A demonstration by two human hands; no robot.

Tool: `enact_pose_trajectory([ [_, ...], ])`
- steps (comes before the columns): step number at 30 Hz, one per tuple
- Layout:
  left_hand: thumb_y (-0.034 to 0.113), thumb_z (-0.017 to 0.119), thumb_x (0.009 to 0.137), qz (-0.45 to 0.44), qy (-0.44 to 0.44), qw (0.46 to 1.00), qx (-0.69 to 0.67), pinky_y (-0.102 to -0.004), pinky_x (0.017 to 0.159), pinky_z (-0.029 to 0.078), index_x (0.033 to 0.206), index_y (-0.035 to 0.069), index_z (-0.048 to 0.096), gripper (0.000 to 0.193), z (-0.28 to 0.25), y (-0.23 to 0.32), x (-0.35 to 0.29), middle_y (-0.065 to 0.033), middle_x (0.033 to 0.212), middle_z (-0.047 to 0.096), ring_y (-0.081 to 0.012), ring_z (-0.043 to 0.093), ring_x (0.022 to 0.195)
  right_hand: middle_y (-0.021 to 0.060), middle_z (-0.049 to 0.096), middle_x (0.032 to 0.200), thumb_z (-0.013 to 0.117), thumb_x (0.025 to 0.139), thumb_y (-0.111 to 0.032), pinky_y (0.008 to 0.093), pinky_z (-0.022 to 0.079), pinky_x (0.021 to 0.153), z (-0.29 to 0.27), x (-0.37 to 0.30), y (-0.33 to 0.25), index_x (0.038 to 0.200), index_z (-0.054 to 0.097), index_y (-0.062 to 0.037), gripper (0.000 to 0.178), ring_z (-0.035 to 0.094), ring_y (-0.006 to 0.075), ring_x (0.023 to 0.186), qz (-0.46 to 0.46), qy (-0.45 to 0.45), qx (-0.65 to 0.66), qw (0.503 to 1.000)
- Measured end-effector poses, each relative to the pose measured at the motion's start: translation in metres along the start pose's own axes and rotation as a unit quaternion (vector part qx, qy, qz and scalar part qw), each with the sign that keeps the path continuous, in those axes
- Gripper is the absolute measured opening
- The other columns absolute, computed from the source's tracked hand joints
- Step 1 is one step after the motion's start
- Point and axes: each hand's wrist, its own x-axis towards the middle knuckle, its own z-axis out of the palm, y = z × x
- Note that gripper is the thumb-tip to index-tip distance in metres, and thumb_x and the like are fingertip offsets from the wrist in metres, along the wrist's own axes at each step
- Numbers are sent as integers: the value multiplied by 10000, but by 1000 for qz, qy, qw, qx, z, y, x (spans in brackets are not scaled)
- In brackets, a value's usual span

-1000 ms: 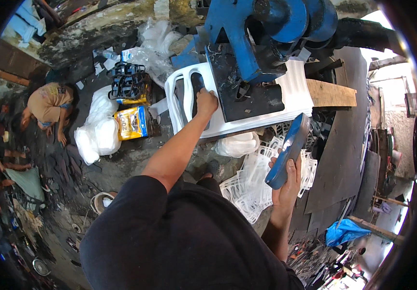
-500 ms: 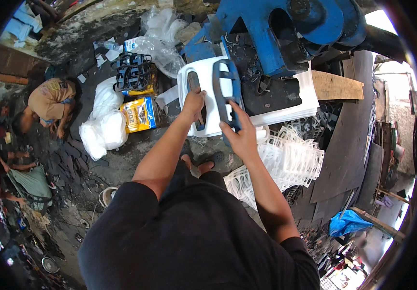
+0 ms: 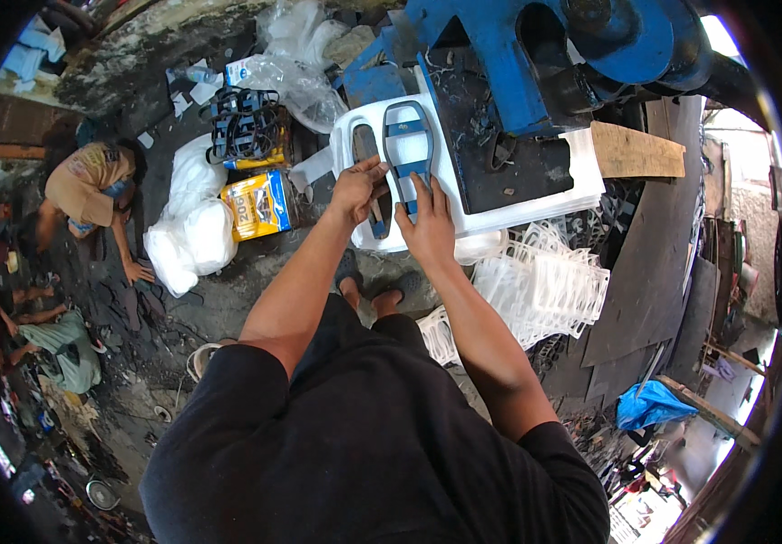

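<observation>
A dark blue, sole-shaped cutting die (image 3: 409,169) with crossbars lies on a stack of white foam sheets (image 3: 342,136). My right hand (image 3: 429,222) grips the near end of the die, its fingers over the rim and a crossbar. My left hand (image 3: 354,190) is closed, with thumb and forefinger at the die's left edge. Beside the die, partly under my left hand, a long sole-shaped cutout (image 3: 364,145) opens in the top sheet and shows a dark surface below. The parts of the fingertips behind the rim are hidden.
A blue press machine (image 3: 522,82) with a dark bed (image 3: 486,177) stands ahead right. White cut-out foam sheets (image 3: 540,286) are heaped below it. Black strap pieces (image 3: 241,127), a yellow box (image 3: 259,204) and white bags (image 3: 191,240) sit left. Another person (image 3: 92,186) crouches farther left.
The die has come down and left, turning from a tilted position to lie flat on the white sheet. My right hand moved left with it, and my left hand shifted slightly toward its edge.
</observation>
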Motion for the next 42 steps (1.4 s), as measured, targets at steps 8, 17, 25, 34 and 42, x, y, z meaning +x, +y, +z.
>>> enact_pose_trajectory([
  [8,118,618,951,-3,71,997,35,-322,792,542,1309,-4,506,395,7,1,-4,-43,1036,645,-157,640,871,260,434,1403,649,860,-269,484,431,1012,4,0,-3,1394,461,-89,594,454,439,1258,3,25,5,1000],
  [17,108,640,925,13,59,996,60,-317,754,533,1329,-2,512,439,12,3,-5,-26,1000,656,-127,617,832,175,555,1163,676,899,-315,413,465,871,-14,-60,30,1252,484,53,545,555,298,1015,318,184,179,913],
  [25,47,577,942,24,83,994,73,-284,653,543,1331,-10,494,401,20,-4,14,-33,962,651,-128,619,723,92,625,1064,642,909,-158,333,505,777,-27,-15,105,1156,545,9,313,609,194,937,463,212,596,621],
  [34,60,578,924,107,85,984,113,-299,680,466,1236,-55,580,332,78,-21,66,-80,896,655,-174,600,736,78,613,1154,529,960,-140,363,504,834,-35,18,166,1165,554,-42,229,600,222,1013,458,239,589,622],
  [42,124,564,883,528,132,622,564,-497,806,500,1139,-3,632,294,81,74,118,-288,1032,644,-444,624,953,117,598,989,537,886,-26,339,533,788,-47,-28,90,1040,574,20,164,597,236,899,514,46,653,554],
])
